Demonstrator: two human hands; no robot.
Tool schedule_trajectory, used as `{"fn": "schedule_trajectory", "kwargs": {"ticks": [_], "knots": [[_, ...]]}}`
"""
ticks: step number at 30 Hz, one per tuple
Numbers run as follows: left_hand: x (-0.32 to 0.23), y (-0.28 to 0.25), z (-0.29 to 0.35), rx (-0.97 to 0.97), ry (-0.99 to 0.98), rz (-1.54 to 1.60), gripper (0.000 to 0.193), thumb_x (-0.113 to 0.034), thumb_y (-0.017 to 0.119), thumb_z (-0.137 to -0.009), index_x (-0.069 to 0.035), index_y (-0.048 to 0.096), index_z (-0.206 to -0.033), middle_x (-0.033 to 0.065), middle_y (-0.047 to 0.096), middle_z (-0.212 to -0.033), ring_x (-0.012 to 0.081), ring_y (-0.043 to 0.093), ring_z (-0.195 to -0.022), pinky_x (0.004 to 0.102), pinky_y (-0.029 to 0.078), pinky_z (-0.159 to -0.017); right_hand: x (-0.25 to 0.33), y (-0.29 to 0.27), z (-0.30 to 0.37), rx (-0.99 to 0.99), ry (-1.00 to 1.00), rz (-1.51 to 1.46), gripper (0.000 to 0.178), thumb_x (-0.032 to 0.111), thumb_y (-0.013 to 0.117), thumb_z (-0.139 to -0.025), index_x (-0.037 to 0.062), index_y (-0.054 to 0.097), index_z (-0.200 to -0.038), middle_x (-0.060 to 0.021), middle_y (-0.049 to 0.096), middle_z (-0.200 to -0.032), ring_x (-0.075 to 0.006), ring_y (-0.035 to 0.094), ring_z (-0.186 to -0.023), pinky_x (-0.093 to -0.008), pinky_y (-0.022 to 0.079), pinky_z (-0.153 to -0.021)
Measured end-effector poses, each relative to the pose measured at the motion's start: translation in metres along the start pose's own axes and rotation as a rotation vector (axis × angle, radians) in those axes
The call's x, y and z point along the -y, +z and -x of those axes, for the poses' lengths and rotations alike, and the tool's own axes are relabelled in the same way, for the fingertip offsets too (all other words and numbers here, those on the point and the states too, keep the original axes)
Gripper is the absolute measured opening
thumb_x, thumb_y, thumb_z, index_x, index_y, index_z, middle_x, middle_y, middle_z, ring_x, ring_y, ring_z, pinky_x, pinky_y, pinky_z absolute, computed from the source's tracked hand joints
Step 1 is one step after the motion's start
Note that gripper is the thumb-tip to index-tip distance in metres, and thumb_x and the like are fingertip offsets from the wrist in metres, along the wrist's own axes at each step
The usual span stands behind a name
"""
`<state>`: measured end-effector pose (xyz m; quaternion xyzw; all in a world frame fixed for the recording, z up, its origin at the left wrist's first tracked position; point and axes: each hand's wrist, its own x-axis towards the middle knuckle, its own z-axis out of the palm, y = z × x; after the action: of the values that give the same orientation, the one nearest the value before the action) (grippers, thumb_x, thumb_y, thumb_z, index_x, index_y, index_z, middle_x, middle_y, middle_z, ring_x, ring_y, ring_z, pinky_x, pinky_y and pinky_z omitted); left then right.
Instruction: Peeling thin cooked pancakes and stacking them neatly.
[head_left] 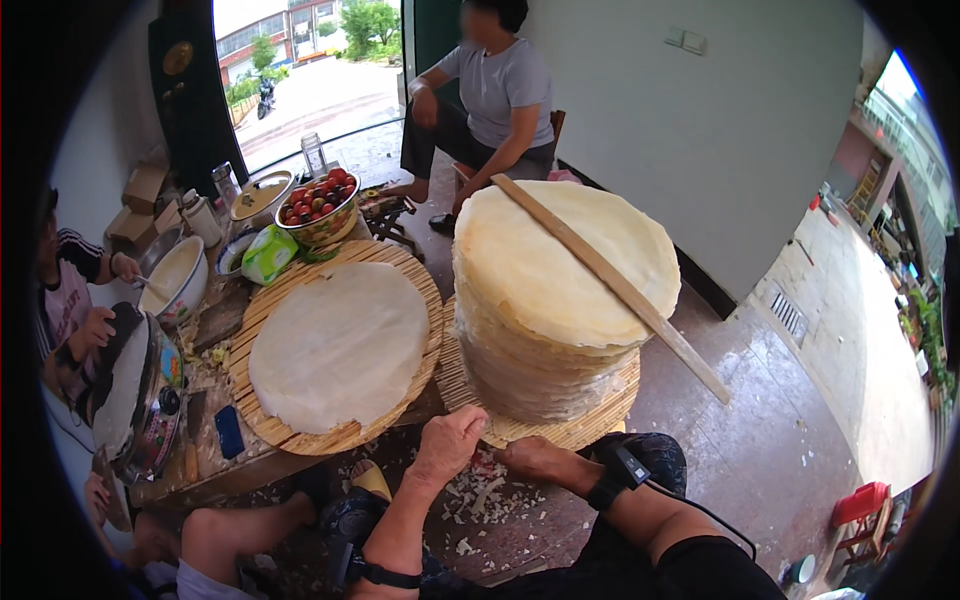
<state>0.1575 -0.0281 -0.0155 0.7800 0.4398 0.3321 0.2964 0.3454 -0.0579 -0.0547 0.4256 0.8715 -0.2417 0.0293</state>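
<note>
A tall stack of thin round flatbreads (560, 300) stands on a round straw mat (585, 425) in front of me. A long flat wooden stick (612, 283) lies across the top of the stack. My left hand (447, 442) curls over the mat's near edge, fingers bent on the rim. My right hand (532, 456), with a black band on the wrist, holds the same edge just to the right. To the left, a single flatbread (338, 345) lies spread on a second round straw mat (262, 310).
A round griddle (130, 395) sits at the left beside a person in a striped sleeve (70, 290). A bowl of tomatoes (320, 205), a white bowl of batter (178, 278) and jars crowd the table's far end. Another person (490, 95) sits by the doorway. Dough scraps (480, 500) litter the floor.
</note>
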Motion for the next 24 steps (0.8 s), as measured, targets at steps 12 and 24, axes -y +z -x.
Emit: {"fn": "schedule_trajectory", "kwargs": {"ticks": [12, 24], "knots": [[-0.004, -0.001, 0.0, -0.01, -0.035, 0.024, 0.013, -0.021, 0.058, -0.091, -0.009, 0.063, -0.095, 0.0158, 0.066, -0.081, 0.0358, 0.065, -0.078, 0.0413, 0.051, -0.065, -0.007, 0.006, 0.002, 0.011, 0.009, -0.013, 0.029, 0.015, 0.055, -0.08, 0.0012, 0.057, -0.105, -0.0225, 0.063, -0.079, -0.0384, 0.065, -0.079, -0.0481, 0.051, -0.066], [-0.009, -0.002, 0.002, 0.024, -0.008, -0.01, 0.013, -0.015, 0.059, -0.09, -0.006, 0.062, -0.098, 0.0173, 0.064, -0.081, 0.0351, 0.065, -0.078, 0.0389, 0.05, -0.066, -0.006, 0.006, 0.002, -0.005, 0.002, -0.026, 0.03, 0.015, 0.054, -0.081, 0.002, 0.057, -0.108, -0.0223, 0.063, -0.077, -0.0384, 0.064, -0.078, -0.0481, 0.051, -0.066]]}}
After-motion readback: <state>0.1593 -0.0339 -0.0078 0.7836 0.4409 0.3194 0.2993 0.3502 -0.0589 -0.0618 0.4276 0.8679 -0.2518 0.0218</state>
